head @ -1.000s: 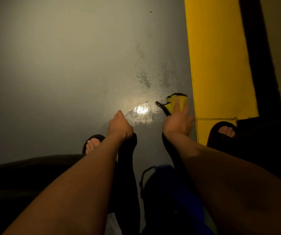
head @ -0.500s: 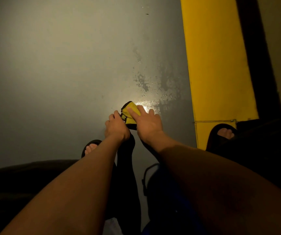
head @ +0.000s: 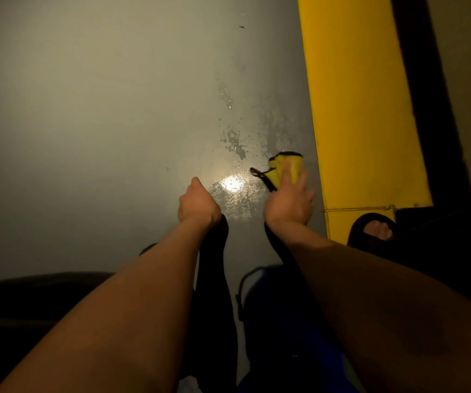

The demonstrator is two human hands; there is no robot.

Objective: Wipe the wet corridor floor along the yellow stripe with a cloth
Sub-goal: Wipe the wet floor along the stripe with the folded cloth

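Note:
A folded yellow cloth (head: 288, 165) with a dark edge lies on the grey floor (head: 101, 123), just left of the yellow stripe (head: 356, 109). My right hand (head: 289, 200) presses flat on the cloth with fingers spread and straight. My left hand (head: 197, 204) is curled into a fist with its knuckles on the floor, left of a shiny wet patch (head: 237, 191) that reflects a light. Nothing shows in its grasp. Dark water splashes (head: 234, 143) and droplets spread beyond the cloth.
My right foot in a black sandal (head: 376, 229) stands on the stripe's near end; the left foot (head: 147, 248) peeks out behind my left forearm. Black straps (head: 214, 265) and a blue bag (head: 285, 321) hang below me. A dark band (head: 427, 95) borders the stripe on the right.
My right hand has swept the cloth from beside my left hand back to the right, up to the stripe's edge. The left hand has stayed in place.

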